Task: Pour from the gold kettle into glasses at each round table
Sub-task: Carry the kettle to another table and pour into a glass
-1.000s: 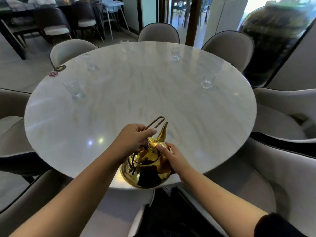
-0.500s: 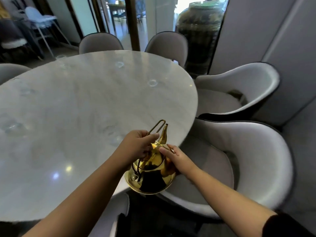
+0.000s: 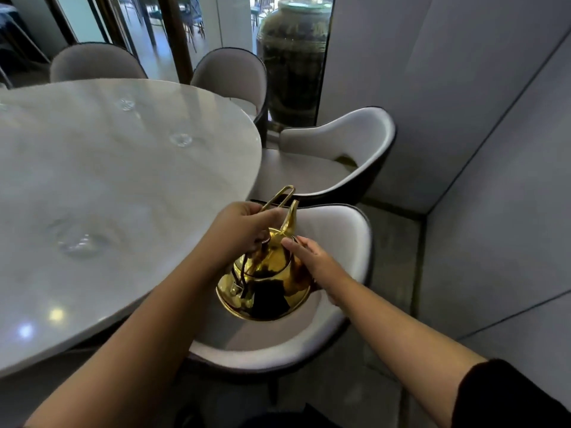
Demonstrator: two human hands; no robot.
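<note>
Gold kettle [image 3: 265, 273], lid on and contents hidden, hangs upright just off the marble table's [image 3: 129, 186] edge, above a grey chair seat [image 3: 278, 338]. The left hand [image 3: 244, 225] grips its wire handle in a closed fist. The right hand [image 3: 312, 264] lies flat against the body at the kettle's 3 o'clock, thumb straight on the lid. Three blurred glasses stand on the table: one [image 3: 80, 242] at the kettle's 9 o'clock, two [image 3: 180, 139] [image 3: 125, 104] towards 11; their fill is unreadable.
</note>
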